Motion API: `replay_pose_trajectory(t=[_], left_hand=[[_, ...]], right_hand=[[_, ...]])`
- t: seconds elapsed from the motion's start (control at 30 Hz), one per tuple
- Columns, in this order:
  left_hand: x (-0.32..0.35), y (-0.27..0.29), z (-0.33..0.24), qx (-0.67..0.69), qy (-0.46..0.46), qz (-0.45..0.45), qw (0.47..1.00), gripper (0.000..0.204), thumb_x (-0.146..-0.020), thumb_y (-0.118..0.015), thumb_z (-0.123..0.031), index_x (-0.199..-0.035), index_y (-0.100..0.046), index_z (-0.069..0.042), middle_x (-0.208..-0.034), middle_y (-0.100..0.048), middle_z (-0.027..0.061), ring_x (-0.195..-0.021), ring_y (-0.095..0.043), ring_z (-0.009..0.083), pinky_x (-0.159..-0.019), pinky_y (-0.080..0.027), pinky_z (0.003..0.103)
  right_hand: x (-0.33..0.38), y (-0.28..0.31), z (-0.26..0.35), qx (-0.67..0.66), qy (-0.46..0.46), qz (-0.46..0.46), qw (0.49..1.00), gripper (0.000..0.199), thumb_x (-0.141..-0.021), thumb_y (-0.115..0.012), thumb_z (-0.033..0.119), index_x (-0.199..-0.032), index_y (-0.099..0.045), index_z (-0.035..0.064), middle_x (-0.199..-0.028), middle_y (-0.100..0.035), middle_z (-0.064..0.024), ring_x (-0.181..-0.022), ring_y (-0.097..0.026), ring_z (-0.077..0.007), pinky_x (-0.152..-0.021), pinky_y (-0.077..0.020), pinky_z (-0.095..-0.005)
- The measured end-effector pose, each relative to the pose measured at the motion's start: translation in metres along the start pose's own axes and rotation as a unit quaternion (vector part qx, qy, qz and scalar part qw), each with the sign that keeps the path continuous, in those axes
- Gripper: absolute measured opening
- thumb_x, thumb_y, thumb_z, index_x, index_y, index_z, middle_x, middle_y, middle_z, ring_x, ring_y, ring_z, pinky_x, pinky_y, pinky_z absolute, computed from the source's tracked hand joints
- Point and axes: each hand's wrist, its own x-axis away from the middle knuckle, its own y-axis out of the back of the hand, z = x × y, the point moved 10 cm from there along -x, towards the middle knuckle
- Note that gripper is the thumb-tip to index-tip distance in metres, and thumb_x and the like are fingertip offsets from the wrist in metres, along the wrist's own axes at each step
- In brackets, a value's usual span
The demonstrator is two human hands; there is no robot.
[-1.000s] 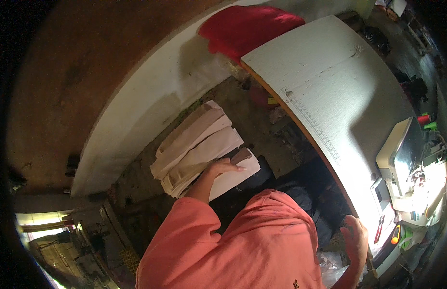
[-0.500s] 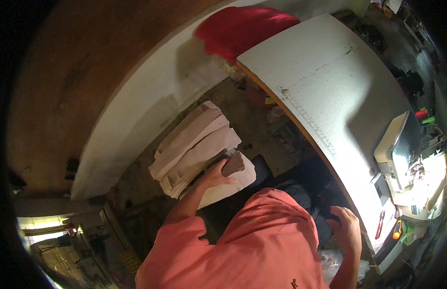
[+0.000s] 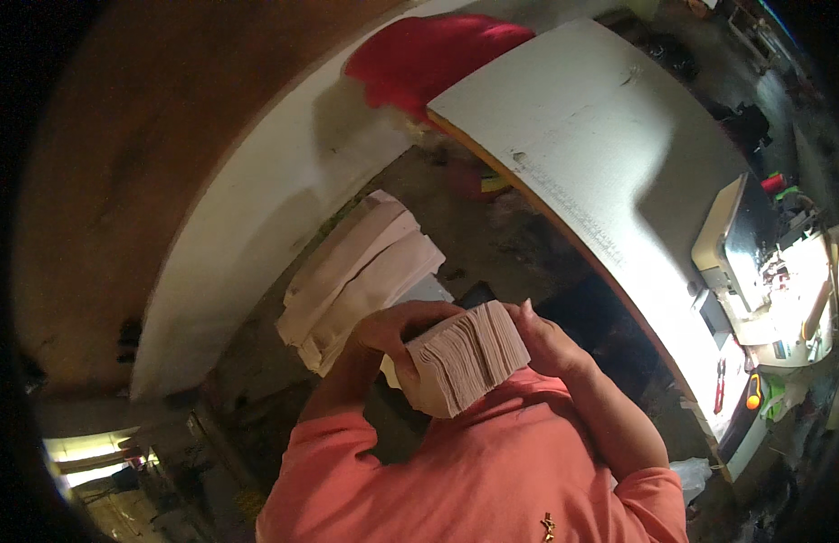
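Note:
Close to my chest, my left hand (image 3: 403, 331) and my right hand (image 3: 548, 344) grip a thick stack of pale sheets (image 3: 474, 360), one at either end. Its many layered edges face up toward me; whether it is cloth or paper I cannot tell. My left fingers are partly hidden behind the stack, with the thumb along its near side. The right hand presses against the opposite end, its thumb pointing up. Beyond my left hand lie more long pale bundles (image 3: 365, 267), side by side in a low pile.
A pale worktable (image 3: 564, 136) curves along the right. On it stand a cream machine (image 3: 723, 240), a red-handled tool (image 3: 719, 385) and an orange-ended tool (image 3: 753, 391). Red cloth (image 3: 429, 59) lies at the table's far end, by a white wall (image 3: 247, 208).
My left hand has lifted the nearest stack off the pile and brought it right, toward my chest. My right hand has come in from beside the table and taken hold of its other end.

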Motion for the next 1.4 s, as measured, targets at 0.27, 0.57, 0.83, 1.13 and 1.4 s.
replay_pose_trajectory(t=[0.27,0.57,0.83,1.13,1.4], left_hand=[[-0.041,-0.01,0.015,0.002,0.05,0.055,0.997,0.083,-0.044,-0.072,-0.015,-0.118,-0.037,0.001,-0.109,-0.048,0.0092,-0.102,-0.044,0.0162,-0.089,-0.032,0.03],[-0.089,-0.05,0.048,-0.076,0.089,0.08,0.99,0.085,-0.057,-0.069,-0.035,-0.125,-0.03,-0.002,-0.121,-0.04,0.0112,-0.11,-0.037,0.0163,-0.093,-0.029,0.031],[-0.108,-0.052,0.068,-0.093,0.07,0.063,0.991,0.063,-0.075,-0.057,-0.031,-0.125,-0.031,-0.002,-0.12,-0.043,0.0117,-0.11,-0.039,0.0184,-0.092,-0.031,0.031],[-0.108,0.004,0.14,-0.231,0.278,0.091,0.928,0.081,-0.075,-0.023,-0.067,-0.122,-0.037,-0.002,-0.125,-0.036,0.0154,-0.116,-0.032,0.0238,-0.096,-0.025,0.031],[-0.112,-0.008,0.148,-0.117,0.179,0.228,0.95,0.079,-0.068,-0.056,-0.054,-0.124,-0.032,-0.005,-0.123,-0.038,0.0082,-0.112,-0.034,0.0176,-0.094,-0.028,0.031]], right_hand=[[0.052,0.033,0.018,-0.172,0.11,-0.152,0.967,0.034,-0.08,-0.051,0.012,-0.111,-0.04,0.0042,-0.102,-0.049,-0.0091,-0.094,-0.049,-0.0196,-0.084,-0.0384,-0.0333],[0.105,0.033,0.053,0.112,0.115,-0.239,0.958,0.084,-0.061,-0.07,0.04,-0.123,-0.029,0.0004,-0.106,-0.047,-0.0109,-0.097,-0.048,-0.0199,-0.081,-0.0409,-0.0307],[0.101,0.026,0.067,0.51,0.03,-0.359,0.781,0.064,-0.048,-0.075,0.018,-0.105,-0.048,0.0039,-0.098,-0.047,-0.0133,-0.095,-0.048,-0.0275,-0.081,-0.0397,-0.033],[0.167,-0.001,0.145,0.57,0.123,-0.391,0.712,0.05,-0.044,-0.072,0.013,-0.088,-0.05,0.0053,-0.089,-0.048,-0.009,-0.082,-0.048,-0.0218,-0.073,-0.0397,-0.0289],[0.292,0.072,0.131,0.296,0.1,-0.567,0.762,0.051,-0.05,-0.064,0.007,-0.098,-0.047,0.0018,-0.089,-0.05,-0.0047,-0.081,-0.049,-0.0149,-0.073,-0.0404,-0.026]])
